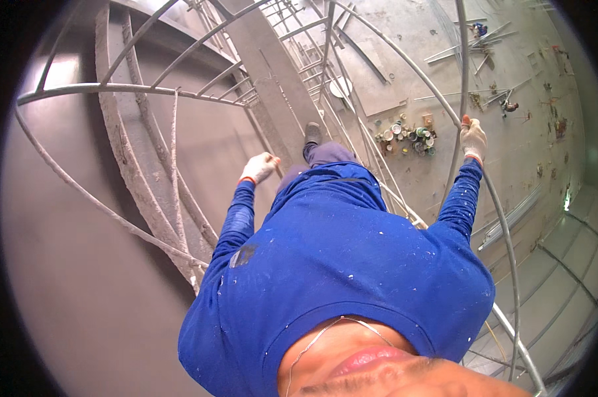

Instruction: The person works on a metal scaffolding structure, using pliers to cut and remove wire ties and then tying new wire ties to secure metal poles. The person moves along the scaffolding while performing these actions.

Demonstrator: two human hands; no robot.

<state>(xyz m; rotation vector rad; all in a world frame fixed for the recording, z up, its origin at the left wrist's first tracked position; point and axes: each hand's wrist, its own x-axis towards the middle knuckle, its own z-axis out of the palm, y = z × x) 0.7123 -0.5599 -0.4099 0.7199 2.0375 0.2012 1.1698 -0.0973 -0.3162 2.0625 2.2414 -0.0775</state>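
Note:
My right hand [473, 139], in a white knit glove with bare fingertips, is wrapped round a grey metal scaffold tube [465, 66] at my right side. Another bent rail [504, 225] passes close by that hand and runs down toward the lower right. At my left thigh, my left hand [259, 168] wears a matching glove. Its fingers are curled in, and no object shows in them. One shoe [313, 133] stands on a narrow grey plank [272, 86] ahead of me; my other foot is hidden.
Metal scaffold bars [133, 89] frame the left side, beside a steel beam [123, 145]. Far below on the floor lie several paint cans [404, 135], long metal bars [444, 53] and a flat sheet [371, 89]. People [478, 30] are down there at the upper right.

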